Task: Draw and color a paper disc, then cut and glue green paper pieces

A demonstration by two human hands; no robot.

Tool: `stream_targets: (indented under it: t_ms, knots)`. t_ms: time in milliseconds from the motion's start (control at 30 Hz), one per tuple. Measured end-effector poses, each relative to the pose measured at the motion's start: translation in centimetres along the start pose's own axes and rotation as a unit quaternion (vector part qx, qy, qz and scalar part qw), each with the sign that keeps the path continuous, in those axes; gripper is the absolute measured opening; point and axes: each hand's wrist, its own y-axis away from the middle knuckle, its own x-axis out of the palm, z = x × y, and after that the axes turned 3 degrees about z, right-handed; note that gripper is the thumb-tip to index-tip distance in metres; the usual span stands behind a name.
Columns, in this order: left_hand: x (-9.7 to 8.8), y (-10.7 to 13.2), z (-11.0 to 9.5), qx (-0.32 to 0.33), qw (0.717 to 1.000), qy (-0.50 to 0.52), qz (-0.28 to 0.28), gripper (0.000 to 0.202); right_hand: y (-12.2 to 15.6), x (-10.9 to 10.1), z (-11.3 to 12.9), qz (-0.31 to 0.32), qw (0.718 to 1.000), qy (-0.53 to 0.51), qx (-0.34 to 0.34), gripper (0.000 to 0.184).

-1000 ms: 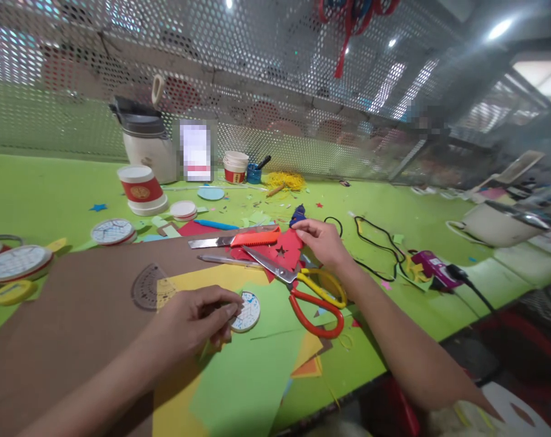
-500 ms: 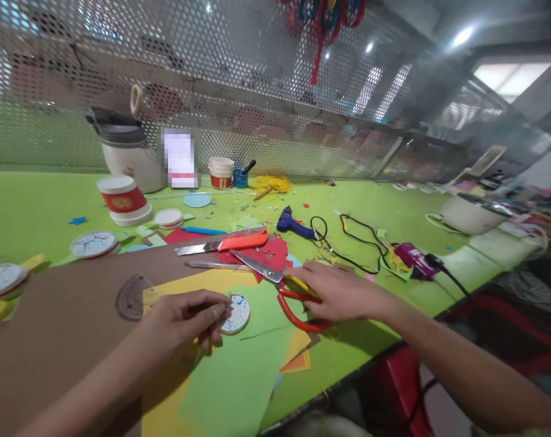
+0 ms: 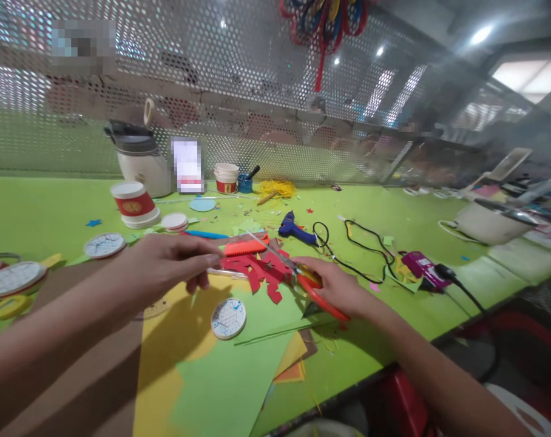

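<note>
My right hand is closed round the red and yellow handles of a pair of scissors, whose blades point up and left over a piece of cut red paper. My left hand reaches in from the left and pinches the left edge of that red paper between thumb and fingers. A small round white disc with blue marks lies on green paper just below my left hand, untouched.
Yellow and green sheets and brown card cover the near table. An orange-handled knife, blue glue gun, pink glue gun with black cables, paper cups, round discs and a white kettle lie beyond.
My right hand moved from the red paper to the scissors and lifted them. My left hand let go of the white disc and rose to grip the red paper.
</note>
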Motion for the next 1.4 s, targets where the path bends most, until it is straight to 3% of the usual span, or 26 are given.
stream_targets:
  t_ms: [67,100,133,300,433,833,1133,1400]
  knots:
    - [1.5,-1.8,-0.6,0.029,0.996,-0.073,0.035,0.033,0.5,-1.2,-0.4,0.001,0.999,-0.04,0.007,0.063]
    - [2.5,-2.6,-0.8,0.056,0.985,-0.147,0.074,0.033,0.8,-2.0,-0.7,0.007,0.997,-0.075,0.018,0.063]
    - [3.6,-3.3,-0.9,0.098,0.961,-0.247,0.077,0.032,1.1,-2.7,-1.0,0.019,0.994,-0.104,0.033,0.062]
    - [8.7,-5.1,-1.0,0.15,0.914,-0.373,0.046,0.031,2.8,-5.7,-3.4,0.098,0.989,-0.086,0.074,0.041]
    - [10.7,-5.3,-0.3,0.178,0.887,-0.426,0.029,0.037,3.5,-6.4,-4.6,0.195,0.977,-0.042,0.071,0.035]
    - [11.9,-4.6,1.3,0.194,0.849,-0.491,0.003,0.03,3.3,-6.0,-6.0,0.231,0.97,-0.079,0.008,0.034]
    - [11.5,-3.8,1.2,0.231,0.822,-0.52,0.039,0.029,1.4,-6.3,-4.9,0.256,0.963,-0.087,-0.008,0.03]
    - [11.6,-3.7,1.0,0.236,0.817,-0.523,0.052,0.03,0.1,-7.4,-5.1,0.272,0.961,-0.047,-0.02,0.033]
